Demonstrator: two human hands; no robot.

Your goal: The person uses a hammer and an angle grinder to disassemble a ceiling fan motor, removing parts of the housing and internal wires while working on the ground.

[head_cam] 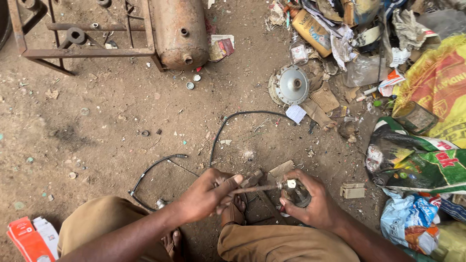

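Note:
My left hand (206, 196) grips the handle of a thin metal tool (255, 188), a rod that runs rightward. Its tip meets a small pale nut-like fitting (291, 184) on a dark round part (298, 196) that my right hand (313, 201) holds from below and behind. Both hands hover just above the dirt, between my knees in brown trousers. A black cable (223, 127) curves across the ground beyond the hands. A second black cable (148, 172) lies in a loop near my left knee.
A rusty cylinder tank (180, 31) and a rusty steel frame (82, 51) stand at the top left. A round metal hub (290, 85) lies on the dirt at the top middle. Bags and scrap (422, 160) pile up on the right. A red and white carton (29, 237) sits at the bottom left.

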